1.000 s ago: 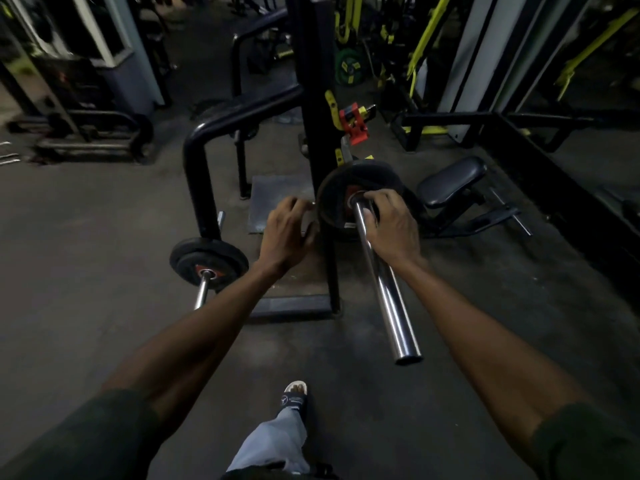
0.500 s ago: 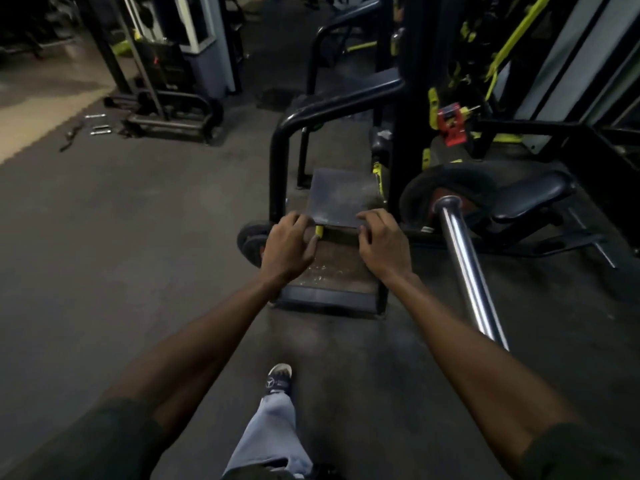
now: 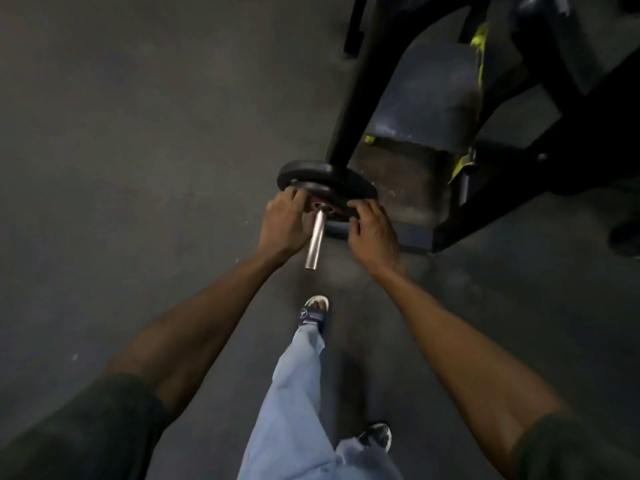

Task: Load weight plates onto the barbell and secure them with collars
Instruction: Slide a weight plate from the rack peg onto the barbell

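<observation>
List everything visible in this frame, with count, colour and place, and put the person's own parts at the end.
weight plate: one, black with a reddish centre, on the peg at mid frame
metal peg: one, silver, sticks out of the plate's centre toward the camera
machine frame: one, black tubing with yellow-green marks, upper right
foot platform: one, dark grey, inside the frame
floor: dark grey, all around
left hand: on the plate's left edge
right hand: on the plate's right edge
sleeves: two, dark green, bottom corners
trouser leg: light blue, bottom centre
sandals: two, dark, below the peg
</observation>
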